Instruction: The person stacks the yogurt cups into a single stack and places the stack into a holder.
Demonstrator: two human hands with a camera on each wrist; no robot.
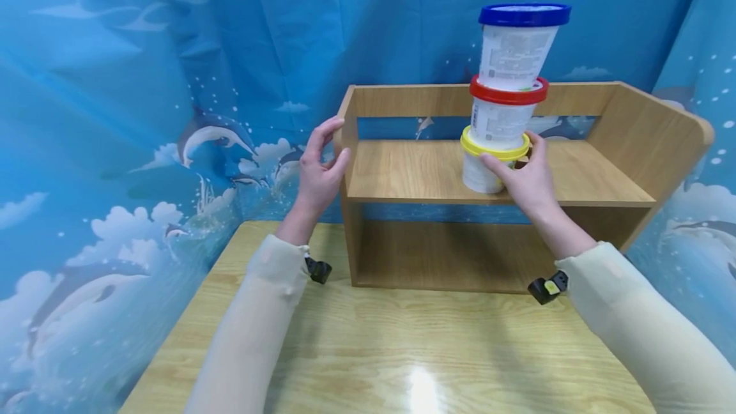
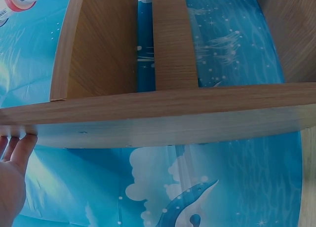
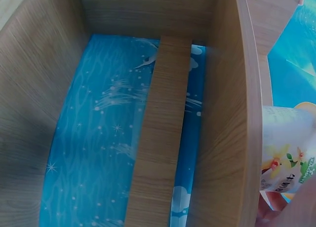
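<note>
Three white tubs stand in a stack on the upper board of a small wooden shelf (image 1: 402, 171). At the bottom is the yellow-lidded tub (image 1: 480, 174), then the red-lidded tub (image 1: 499, 123), then the blue-lidded tub (image 1: 517, 56) on top, leaning slightly right. My right hand (image 1: 530, 181) holds the yellow-lidded tub from the right, thumb in front and fingers at its far side. In the right wrist view this tub (image 3: 284, 148) shows flowers printed on its wall. With extended fingers, my left hand (image 1: 321, 174) touches the outside of the shelf's left panel (image 2: 173, 128).
The shelf stands on a light wooden table (image 1: 368, 337). Its right panel (image 1: 655, 139) rises beside the upper board, and a back rail (image 1: 414, 101) runs behind the tubs. Below lies a lower board (image 1: 425, 254). A blue sea-print curtain (image 1: 144, 114) hangs behind and at both sides.
</note>
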